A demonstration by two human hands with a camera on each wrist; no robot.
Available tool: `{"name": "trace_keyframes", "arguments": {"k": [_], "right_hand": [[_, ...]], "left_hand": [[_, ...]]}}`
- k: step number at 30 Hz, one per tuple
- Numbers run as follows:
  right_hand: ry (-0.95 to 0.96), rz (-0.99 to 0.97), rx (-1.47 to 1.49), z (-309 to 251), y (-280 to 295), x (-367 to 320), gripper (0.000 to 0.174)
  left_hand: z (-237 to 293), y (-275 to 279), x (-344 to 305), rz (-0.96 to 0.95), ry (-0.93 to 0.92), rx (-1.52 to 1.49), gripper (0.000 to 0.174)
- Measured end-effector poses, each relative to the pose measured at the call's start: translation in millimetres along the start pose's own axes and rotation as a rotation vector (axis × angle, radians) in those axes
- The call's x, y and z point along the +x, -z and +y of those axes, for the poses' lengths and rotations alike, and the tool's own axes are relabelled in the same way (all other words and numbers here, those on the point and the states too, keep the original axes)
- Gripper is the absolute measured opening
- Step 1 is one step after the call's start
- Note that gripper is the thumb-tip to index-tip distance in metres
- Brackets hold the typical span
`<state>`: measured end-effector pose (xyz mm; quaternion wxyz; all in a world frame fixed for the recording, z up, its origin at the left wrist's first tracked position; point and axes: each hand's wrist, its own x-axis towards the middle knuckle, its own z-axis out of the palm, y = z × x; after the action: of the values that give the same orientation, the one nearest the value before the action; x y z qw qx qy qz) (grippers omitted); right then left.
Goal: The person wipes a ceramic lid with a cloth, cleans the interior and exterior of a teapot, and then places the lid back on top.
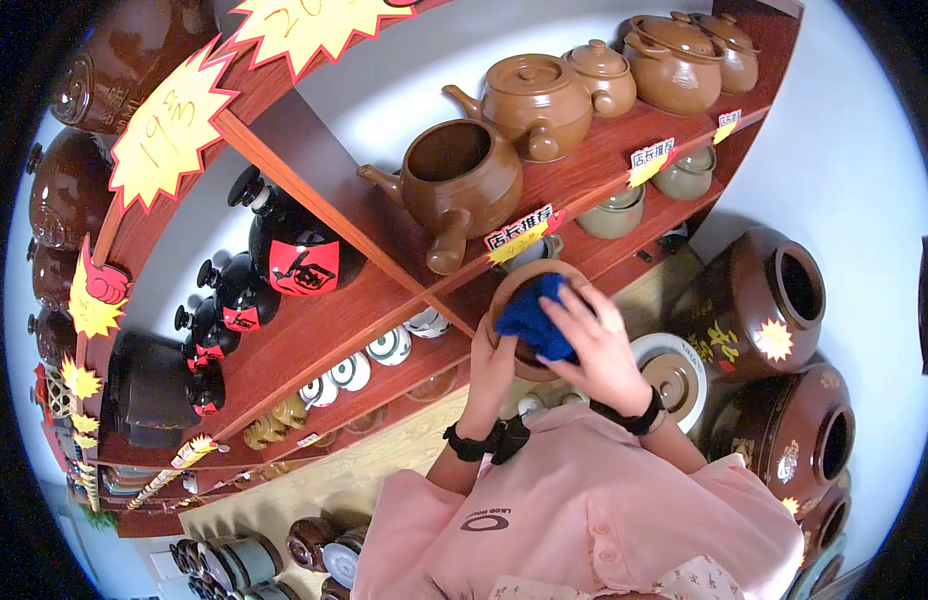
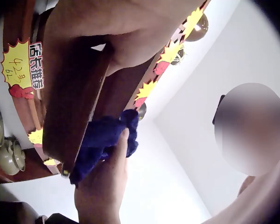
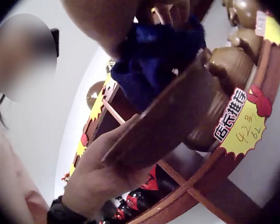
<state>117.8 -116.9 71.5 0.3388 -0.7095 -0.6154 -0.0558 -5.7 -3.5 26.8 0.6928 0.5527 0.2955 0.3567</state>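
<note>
My left hand (image 1: 491, 378) grips the edge of a round brown earthenware lid (image 1: 546, 268), held up in front of the shelf. In the right wrist view, the fingers of that hand lie under the lid (image 3: 163, 123), which appears edge-on. My right hand (image 1: 602, 345) holds a bunched blue cloth (image 1: 532, 318) against the lid's upper face, fingers spread over it. The left wrist view shows the right thumb along the cloth (image 2: 100, 135). On the shelf close by stands a brown side-handled pot (image 1: 464, 175) with its mouth uncovered.
A wooden shelf (image 1: 384, 250) carries lidded brown pots (image 1: 536, 105), black jars (image 1: 294, 240) and price tags (image 1: 524, 232). Big dark jars (image 1: 754, 300) stand on the floor at right, next to a white-rimmed round piece (image 1: 696, 385). More pots (image 1: 234, 565) sit lower left.
</note>
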Motion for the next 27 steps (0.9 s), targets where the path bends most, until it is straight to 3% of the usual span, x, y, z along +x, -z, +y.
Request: {"name": "trace_keyframes", "arguments": {"k": [2, 5, 10, 13, 19, 22, 25, 27], "right_hand": [[-0.014, -0.042, -0.021, -3.1, -13.8, -0.4, 0.075], [-0.039, -0.070, -0.060, -10.2, -10.4, 1.3, 0.067], [0.149, -0.139, 0.115, -2.5, -19.8, 4.6, 0.055], [0.262, -0.193, 0.293, 3.8, -14.5, 13.5, 0.050], [0.334, -0.322, 0.494, 8.5, -6.2, 21.7, 0.050], [0.318, -0.276, 0.651, 16.5, -13.3, 15.9, 0.047], [0.439, -0.243, 0.616, 24.6, -14.5, 9.5, 0.044], [0.408, -0.180, 0.473, 27.1, -11.8, 6.2, 0.044]], "left_hand": [[0.7, -1.2, -2.4, 0.006, -0.043, 0.046, 0.038], [1.9, -1.2, -5.8, 0.001, -0.084, 0.166, 0.037], [5.8, -1.5, -9.5, 0.014, -0.064, 0.223, 0.034], [18.4, -4.6, -13.2, 0.128, 0.031, 0.142, 0.036], [12.7, 2.2, -15.3, 0.127, 0.152, -0.275, 0.038], [11.2, 6.3, -17.6, 0.150, 0.146, -0.233, 0.037], [31.6, 13.8, -22.0, 0.078, 0.257, -0.438, 0.037], [20.7, 22.7, -18.0, 0.105, 0.163, -0.319, 0.039]]}}
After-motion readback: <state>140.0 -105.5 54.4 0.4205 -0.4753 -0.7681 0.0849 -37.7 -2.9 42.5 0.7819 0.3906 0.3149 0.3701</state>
